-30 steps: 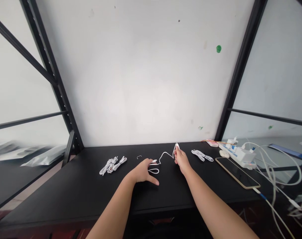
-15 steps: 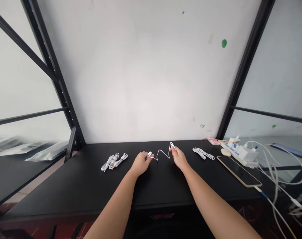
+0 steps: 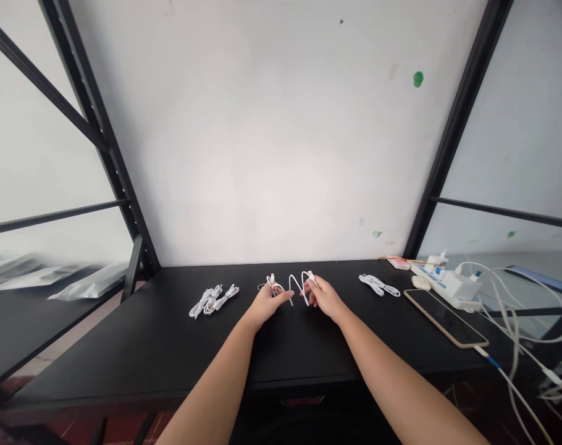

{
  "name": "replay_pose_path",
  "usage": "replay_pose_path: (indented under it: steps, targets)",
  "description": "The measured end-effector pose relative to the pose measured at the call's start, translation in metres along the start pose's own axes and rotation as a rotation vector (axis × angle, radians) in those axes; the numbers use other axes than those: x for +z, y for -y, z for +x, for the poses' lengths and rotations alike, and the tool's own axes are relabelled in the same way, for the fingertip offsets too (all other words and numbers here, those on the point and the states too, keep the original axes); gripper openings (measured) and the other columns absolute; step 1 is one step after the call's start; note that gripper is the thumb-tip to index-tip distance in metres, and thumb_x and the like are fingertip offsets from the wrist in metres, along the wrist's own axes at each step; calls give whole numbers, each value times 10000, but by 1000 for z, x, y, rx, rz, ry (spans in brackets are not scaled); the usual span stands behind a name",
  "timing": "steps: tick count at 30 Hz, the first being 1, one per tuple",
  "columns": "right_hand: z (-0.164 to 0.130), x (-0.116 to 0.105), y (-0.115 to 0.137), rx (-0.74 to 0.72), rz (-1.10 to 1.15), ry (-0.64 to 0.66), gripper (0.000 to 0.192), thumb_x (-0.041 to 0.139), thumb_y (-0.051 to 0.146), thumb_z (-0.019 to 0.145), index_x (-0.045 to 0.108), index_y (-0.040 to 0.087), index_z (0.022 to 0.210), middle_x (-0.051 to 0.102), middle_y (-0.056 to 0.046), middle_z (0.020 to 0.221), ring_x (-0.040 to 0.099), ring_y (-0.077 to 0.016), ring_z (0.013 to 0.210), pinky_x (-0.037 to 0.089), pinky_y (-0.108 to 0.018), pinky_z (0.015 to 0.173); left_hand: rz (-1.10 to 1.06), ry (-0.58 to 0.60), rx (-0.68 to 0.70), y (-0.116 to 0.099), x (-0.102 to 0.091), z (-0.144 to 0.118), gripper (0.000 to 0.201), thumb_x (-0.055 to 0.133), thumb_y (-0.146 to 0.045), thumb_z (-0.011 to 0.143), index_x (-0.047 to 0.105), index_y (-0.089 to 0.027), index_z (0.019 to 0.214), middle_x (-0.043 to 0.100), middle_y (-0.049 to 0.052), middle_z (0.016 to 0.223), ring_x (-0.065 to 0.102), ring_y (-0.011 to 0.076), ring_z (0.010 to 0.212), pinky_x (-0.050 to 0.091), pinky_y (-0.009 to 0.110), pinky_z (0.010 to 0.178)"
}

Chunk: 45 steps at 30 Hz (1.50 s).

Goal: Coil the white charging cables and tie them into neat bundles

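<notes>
The thin white cable (image 3: 294, 287) looks light, limp and springy, best pinched near its ends where the plugs stiffen it. It arcs in loops between the two hands, just above the black table (image 3: 123, 346). The left hand (image 3: 265, 304) and right hand (image 3: 324, 298), close together, each pinch an end.

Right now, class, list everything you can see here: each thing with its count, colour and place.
Table: one, black, foreground.
Held cable: one, white, looped between both hands.
Cable bundles: two, white; one left, one right.
Phone: one, dark screen, right edge.
Power strip: one, white, far right, plugs in it.
Frame posts: black, both sides.
Left hand: holds cable.
Right hand: holds cable.
</notes>
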State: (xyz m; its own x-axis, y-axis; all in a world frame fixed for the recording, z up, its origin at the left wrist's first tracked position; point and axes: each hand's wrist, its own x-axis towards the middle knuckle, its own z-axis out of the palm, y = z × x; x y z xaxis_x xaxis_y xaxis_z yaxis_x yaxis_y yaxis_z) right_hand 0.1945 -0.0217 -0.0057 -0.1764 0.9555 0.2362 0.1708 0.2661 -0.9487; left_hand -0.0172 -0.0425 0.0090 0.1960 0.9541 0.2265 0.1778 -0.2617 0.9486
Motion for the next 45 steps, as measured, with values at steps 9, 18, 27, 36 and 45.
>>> replay_pose_path:
  steps: [9, 18, 27, 36, 45]
  targets:
    - [-5, 10, 6, 25, -51, 106, 472, 397, 606, 952, 558, 180, 1076, 657, -18, 781, 487, -100, 494, 386, -234, 460, 12, -20, 3, 4, 15, 3, 503, 646, -659, 789, 590, -167, 875, 441, -65, 595, 412, 104, 557, 333, 260, 583]
    - [-9, 19, 6, -72, -216, 140, 336, 389, 466, 1000, 599, 210, 1060, 643, 4, 785, 527, -107, 542, 432, -264, 589, -13, -211, -16, 10, 19, 1, 811, 882, -516, 582, 493, -154, 1194, 472, -95, 638, 446, 88, 549, 366, 230, 557]
    - [-14, 20, 13, -78, -369, 107, 273, 403, 358, 997, 623, 208, 1057, 605, 17, 692, 542, -127, 564, 436, -269, 627, 111, -33, 65, 6, 16, 0, 461, 690, -621, 762, 732, -167, 825, 606, 3, 654, 495, 131, 591, 341, 263, 576]
    - [-15, 24, 8, -130, -465, 113, 303, 377, 410, 1020, 607, 212, 1006, 720, -31, 915, 626, -154, 716, 449, -278, 689, 303, -184, 100, 11, 19, 6, 502, 631, -620, 813, 566, -190, 562, 491, -4, 565, 466, 136, 570, 338, 279, 573]
    - [-22, 28, 19, -198, -620, 164, 371, 368, 412, 1040, 661, 202, 949, 732, -55, 929, 663, -180, 817, 434, -266, 728, 241, -97, 16, 8, 16, 4, 399, 668, -566, 810, 620, -181, 718, 650, 18, 640, 615, 160, 611, 425, 265, 583]
